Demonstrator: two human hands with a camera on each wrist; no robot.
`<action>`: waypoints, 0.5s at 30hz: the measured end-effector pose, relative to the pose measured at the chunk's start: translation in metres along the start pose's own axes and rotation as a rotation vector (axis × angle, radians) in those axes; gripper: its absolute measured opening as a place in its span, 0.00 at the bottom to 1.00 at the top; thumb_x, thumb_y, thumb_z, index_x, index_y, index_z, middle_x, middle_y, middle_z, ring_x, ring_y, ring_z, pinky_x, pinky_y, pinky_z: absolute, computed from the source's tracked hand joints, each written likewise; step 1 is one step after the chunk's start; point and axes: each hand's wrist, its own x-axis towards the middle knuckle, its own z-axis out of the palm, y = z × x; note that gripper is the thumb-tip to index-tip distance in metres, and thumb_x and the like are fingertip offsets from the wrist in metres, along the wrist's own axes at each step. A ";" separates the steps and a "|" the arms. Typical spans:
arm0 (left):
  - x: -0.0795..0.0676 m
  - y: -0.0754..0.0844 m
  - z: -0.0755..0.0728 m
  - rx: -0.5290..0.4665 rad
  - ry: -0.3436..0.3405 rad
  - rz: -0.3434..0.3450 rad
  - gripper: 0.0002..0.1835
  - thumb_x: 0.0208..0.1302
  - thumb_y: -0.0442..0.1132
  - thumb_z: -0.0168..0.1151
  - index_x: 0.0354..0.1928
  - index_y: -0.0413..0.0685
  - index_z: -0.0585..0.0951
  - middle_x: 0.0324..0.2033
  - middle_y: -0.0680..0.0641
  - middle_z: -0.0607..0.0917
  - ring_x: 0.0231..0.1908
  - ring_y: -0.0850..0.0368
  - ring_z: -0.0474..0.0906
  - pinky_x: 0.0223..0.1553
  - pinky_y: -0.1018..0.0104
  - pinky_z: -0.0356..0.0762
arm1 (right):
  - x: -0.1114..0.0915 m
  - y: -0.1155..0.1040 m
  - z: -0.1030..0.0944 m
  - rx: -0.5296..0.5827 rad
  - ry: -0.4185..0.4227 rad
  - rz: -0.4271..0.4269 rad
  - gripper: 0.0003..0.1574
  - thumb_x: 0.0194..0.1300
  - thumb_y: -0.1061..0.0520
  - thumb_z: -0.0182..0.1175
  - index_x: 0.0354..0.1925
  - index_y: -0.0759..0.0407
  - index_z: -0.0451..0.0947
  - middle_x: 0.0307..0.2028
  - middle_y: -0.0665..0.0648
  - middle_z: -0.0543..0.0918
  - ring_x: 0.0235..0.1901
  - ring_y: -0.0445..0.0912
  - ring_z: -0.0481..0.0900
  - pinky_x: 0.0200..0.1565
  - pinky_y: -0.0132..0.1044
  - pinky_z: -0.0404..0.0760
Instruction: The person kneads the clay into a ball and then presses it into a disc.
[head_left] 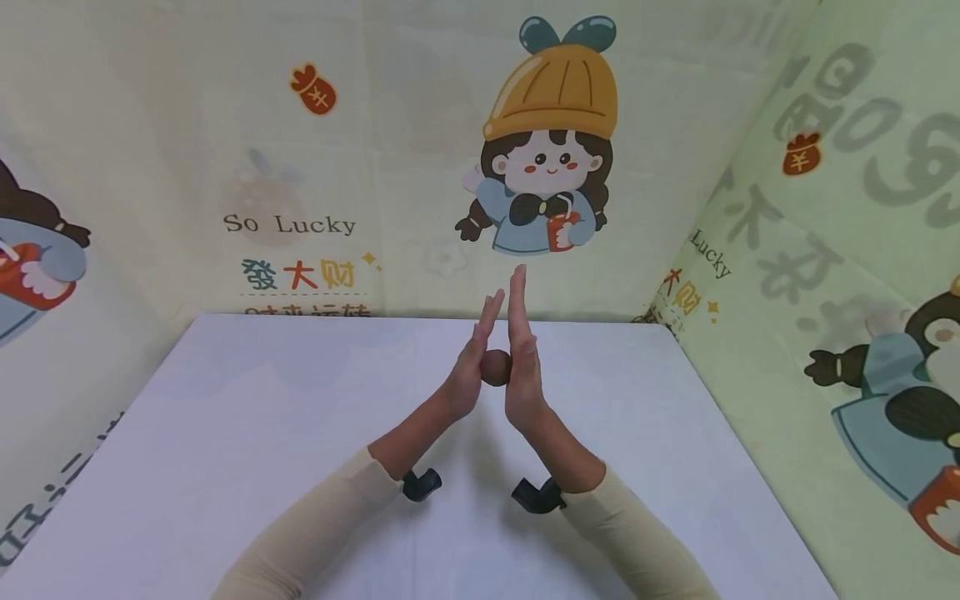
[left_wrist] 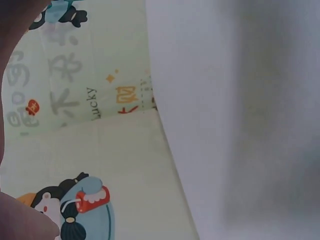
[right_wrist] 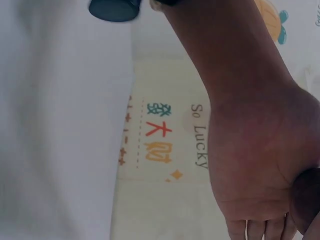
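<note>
Pressing from either side, your left hand (head_left: 467,377) and your right hand (head_left: 527,377) hold a dark brown ball (head_left: 496,367) between the palms. The ball touches both hands near the middle of the scene, low against the palms, with your fingertips reaching to the far side beyond it. Your hands are raised off the white tabletop (head_left: 247,433), and shadows fall on it to the near side of them.

On your left hand the fingers are straight, with thin gaps between them in the right wrist view. Your right fingers are straight too, but they line up edge-on, so you cannot tell whether they are spread or together. Neither hand pinches the ball with its fingertips.

Nearer to you, a black wrist camera (head_left: 423,485) sits at your left wrist and another black camera (head_left: 538,497) at your right. Your cream left sleeve (head_left: 315,529) and matching right sleeve (head_left: 637,533) come in from the near edge. Across the far side, a pale printed backdrop (head_left: 420,150) shows a cartoon figure (head_left: 551,150) in an orange knitted hat, with "So Lucky" lettering (head_left: 289,225) to its left.
</note>
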 end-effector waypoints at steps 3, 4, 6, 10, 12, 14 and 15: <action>-0.003 0.003 0.003 0.007 -0.013 0.006 0.35 0.82 0.53 0.20 0.86 0.50 0.46 0.84 0.52 0.43 0.81 0.61 0.28 0.74 0.33 0.27 | 0.006 -0.002 -0.003 -0.012 0.015 -0.005 0.58 0.78 0.22 0.23 0.84 0.59 0.29 0.85 0.50 0.32 0.82 0.47 0.28 0.77 0.53 0.27; -0.004 0.005 0.004 0.007 -0.017 0.012 0.35 0.82 0.53 0.20 0.86 0.50 0.46 0.85 0.52 0.43 0.81 0.61 0.28 0.74 0.33 0.27 | 0.007 -0.003 -0.004 -0.012 0.019 -0.007 0.58 0.78 0.22 0.23 0.84 0.59 0.29 0.85 0.49 0.32 0.82 0.47 0.28 0.77 0.53 0.27; -0.005 0.008 0.006 0.004 -0.022 0.026 0.35 0.82 0.52 0.20 0.86 0.50 0.45 0.85 0.51 0.43 0.81 0.61 0.28 0.74 0.33 0.26 | 0.010 -0.004 -0.006 -0.010 0.024 -0.013 0.59 0.78 0.22 0.23 0.84 0.60 0.29 0.85 0.50 0.32 0.82 0.47 0.28 0.77 0.52 0.26; -0.007 0.017 0.010 0.013 -0.029 0.061 0.34 0.82 0.49 0.20 0.86 0.50 0.44 0.85 0.50 0.41 0.81 0.60 0.27 0.75 0.33 0.27 | 0.012 -0.005 -0.008 -0.003 0.029 -0.019 0.58 0.78 0.23 0.24 0.84 0.61 0.28 0.85 0.51 0.31 0.82 0.47 0.27 0.77 0.52 0.27; -0.008 0.022 0.012 0.016 -0.031 0.074 0.34 0.82 0.48 0.20 0.86 0.50 0.42 0.85 0.50 0.39 0.81 0.61 0.27 0.75 0.33 0.27 | 0.012 -0.005 -0.008 0.000 0.031 -0.014 0.58 0.78 0.23 0.24 0.84 0.60 0.28 0.85 0.51 0.31 0.82 0.47 0.27 0.77 0.52 0.27; -0.010 0.027 0.013 0.021 -0.028 0.090 0.34 0.82 0.47 0.20 0.86 0.50 0.41 0.85 0.50 0.38 0.81 0.61 0.27 0.75 0.33 0.26 | 0.011 -0.004 -0.008 0.004 0.030 -0.013 0.58 0.78 0.23 0.24 0.84 0.61 0.28 0.84 0.52 0.31 0.82 0.47 0.28 0.77 0.52 0.27; -0.010 0.029 0.014 0.020 -0.024 0.097 0.34 0.82 0.46 0.20 0.86 0.49 0.40 0.85 0.50 0.38 0.81 0.62 0.27 0.75 0.34 0.26 | 0.011 -0.004 -0.008 0.009 0.027 -0.012 0.58 0.78 0.23 0.24 0.84 0.60 0.29 0.84 0.52 0.31 0.82 0.47 0.28 0.77 0.52 0.27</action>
